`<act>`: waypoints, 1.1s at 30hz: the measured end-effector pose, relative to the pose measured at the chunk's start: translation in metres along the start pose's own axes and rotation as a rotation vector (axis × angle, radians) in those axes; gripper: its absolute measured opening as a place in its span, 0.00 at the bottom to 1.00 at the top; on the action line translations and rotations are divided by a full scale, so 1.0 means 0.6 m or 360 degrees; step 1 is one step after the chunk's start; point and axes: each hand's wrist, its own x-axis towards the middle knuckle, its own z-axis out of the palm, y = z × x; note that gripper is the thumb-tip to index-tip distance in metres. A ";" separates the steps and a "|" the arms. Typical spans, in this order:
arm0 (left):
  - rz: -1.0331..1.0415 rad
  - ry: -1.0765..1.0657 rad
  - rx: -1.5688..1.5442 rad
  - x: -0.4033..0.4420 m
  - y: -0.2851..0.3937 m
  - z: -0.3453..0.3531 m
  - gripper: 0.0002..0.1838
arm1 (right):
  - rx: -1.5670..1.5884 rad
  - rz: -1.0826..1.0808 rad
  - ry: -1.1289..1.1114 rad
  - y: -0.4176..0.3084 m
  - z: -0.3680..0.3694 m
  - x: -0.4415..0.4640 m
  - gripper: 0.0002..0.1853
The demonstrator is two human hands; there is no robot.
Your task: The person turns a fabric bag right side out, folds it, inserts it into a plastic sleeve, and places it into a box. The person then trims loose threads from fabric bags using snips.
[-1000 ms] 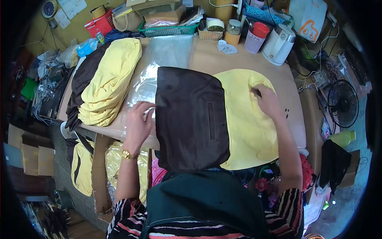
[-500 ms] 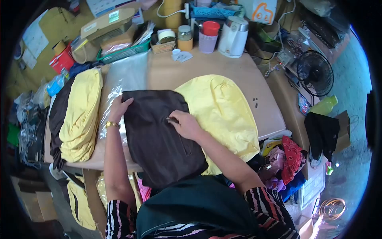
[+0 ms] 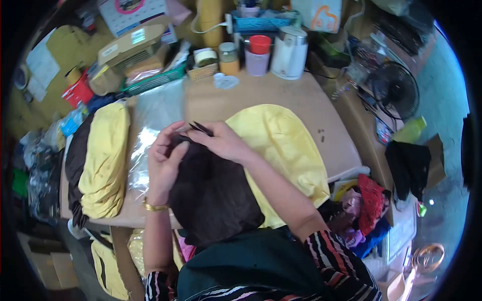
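Note:
The dark brown cloth piece (image 3: 216, 195) lies in front of me, its far edge gathered up at my fingers. My left hand (image 3: 168, 155) pinches that edge between thumb and fingers. Close against it, my right hand (image 3: 221, 140) holds small dark thread snips (image 3: 202, 128), their pointed tips sticking out to the upper left. Most of the snips is hidden in the palm. Partly under the brown cloth and my right forearm is a yellow cloth piece (image 3: 281, 150), spread on the table (image 3: 211, 98).
Folded yellow cloth (image 3: 105, 160) lies over dark cloth at the left. Clear plastic sheets (image 3: 158, 110) lie beside it. Along the back stand a green basket (image 3: 155, 80), a jar (image 3: 229, 59), a lilac cup (image 3: 257, 62) and a white kettle (image 3: 289, 54). A fan (image 3: 394, 90) stands right.
My hands have come together at the far edge of the brown cloth, which is now lifted and bunched. The right hand moved up and left with the snips; the left moved right.

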 end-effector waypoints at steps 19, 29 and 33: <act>-0.0258 0.0498 -0.0333 -0.066 0.011 -0.088 0.19 | -0.0546 -0.0472 0.0648 -0.039 0.050 -0.083 0.09; -0.0466 0.0349 -0.0469 -0.069 -0.005 -0.018 0.12 | -0.0690 -0.0588 0.0650 -0.047 0.065 -0.090 0.10; -0.0495 0.0325 -0.0889 -0.070 -0.005 -0.015 0.12 | -0.0575 -0.0381 0.0599 -0.047 0.054 -0.094 0.10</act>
